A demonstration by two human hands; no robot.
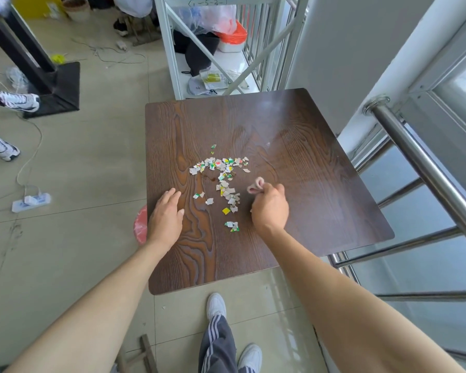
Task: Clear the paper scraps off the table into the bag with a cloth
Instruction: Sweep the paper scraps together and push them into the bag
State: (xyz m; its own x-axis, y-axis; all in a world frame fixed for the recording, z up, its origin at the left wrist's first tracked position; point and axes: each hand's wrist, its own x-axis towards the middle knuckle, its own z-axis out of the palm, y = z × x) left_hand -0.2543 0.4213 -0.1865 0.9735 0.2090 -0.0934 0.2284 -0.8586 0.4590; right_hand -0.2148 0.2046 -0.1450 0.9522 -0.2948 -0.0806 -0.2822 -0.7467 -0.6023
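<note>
Head view looked down on a dark brown wood-grain square table (293, 135) with rounded corners. Small torn paper scraps (221, 181), white, grey, green and yellow, lay loose near the table centre. The main band ran from 9 to 3 o'clock across the centre. A thinner trail dropped from it toward 6 o'clock and ended in a small clump apart from the rest. Two or three pieces sat alone at 12 o'clock of the band.

Right hand (269, 208) was closed in a fist around a small bunched pinkish cloth (256, 186). The cloth stuck out of the fist at its 11 o'clock. The fist sat just at 3 o'clock of the scrap trail, close to the nearest pieces. Could not tell whether the cloth touched the tabletop.

Left hand (165, 216) was open, fingers extended and together, palm down on the table near its 9 o'clock edge. It held nothing. It lay at 9 o'clock of the scraps, near them but not touching.

A red-pink plastic bag (141, 224) showed below the table's 9 o'clock edge, right beside the left wrist. It was mostly hidden by the tabletop and the arm.

On the tiled floor at 6 o'clock: the person's white shoes (216, 305) and grey striped track trousers (218, 343). White power strip (30, 201) lay on the floor far out at 9 o'clock. Steel railing (425, 168) ran along the 3 o'clock side. White metal shelf frame (172, 49) stood past the 12 o'clock edge.
</note>
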